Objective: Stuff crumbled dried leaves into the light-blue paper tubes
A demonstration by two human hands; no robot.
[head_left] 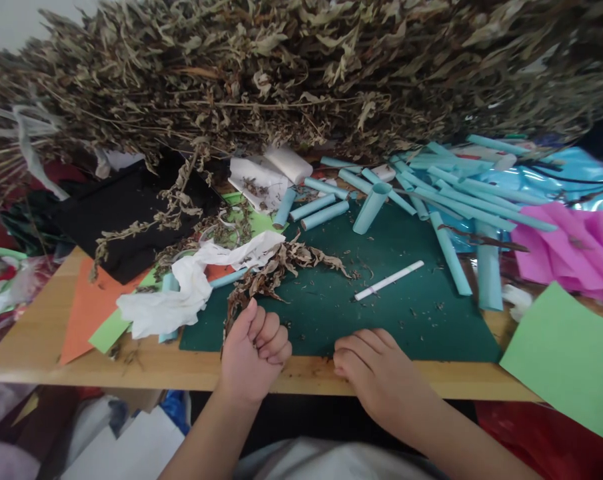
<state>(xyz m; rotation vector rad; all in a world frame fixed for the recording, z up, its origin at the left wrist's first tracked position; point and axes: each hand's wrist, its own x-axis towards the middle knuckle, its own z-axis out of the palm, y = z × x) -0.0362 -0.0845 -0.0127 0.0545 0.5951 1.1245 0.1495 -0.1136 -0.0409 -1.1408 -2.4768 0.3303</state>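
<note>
My left hand is closed in a fist at the near edge of the dark green mat. A sprig of dried leaves lies just behind it and runs down beside the thumb; what the fist holds is hidden. To its right, my right hand rests at the mat's front edge with fingers curled down and pressed together. Whatever lies under those fingertips cannot be seen. A thin white paper tube lies on the mat beyond the right hand. Crumbs of leaf are scattered around it.
A large bundle of dried plants spans the back. Rolled blue paper tubes are heaped at back right, with one wider tube standing. Crumpled white tissue, black cloth, green paper and pink paper surround the mat.
</note>
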